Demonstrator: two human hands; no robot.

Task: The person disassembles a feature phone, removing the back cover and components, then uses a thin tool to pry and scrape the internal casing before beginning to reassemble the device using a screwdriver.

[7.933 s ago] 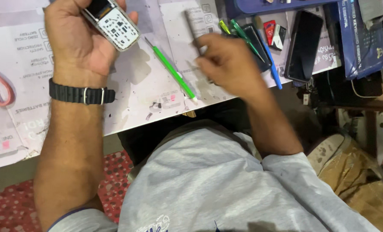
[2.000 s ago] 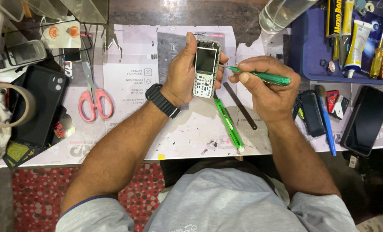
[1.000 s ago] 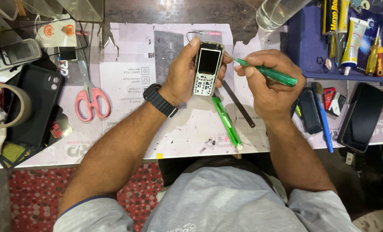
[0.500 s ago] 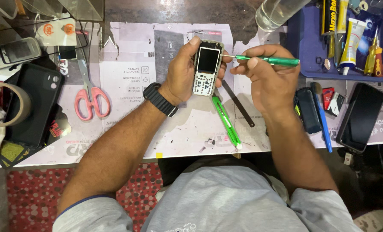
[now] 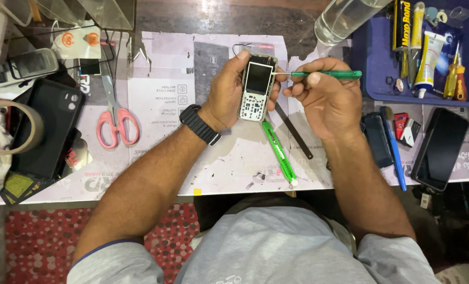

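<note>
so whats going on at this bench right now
A person seated at a cluttered work table holds a small keypad phone upright in the left hand. The right hand grips a green-handled screwdriver, held level with its thin tip at the phone's right edge near the top. A green utility knife and a dark flat tool lie on the table just below the hands. Pink-handled scissors lie to the left, and a dark smartphone to the right.
</note>
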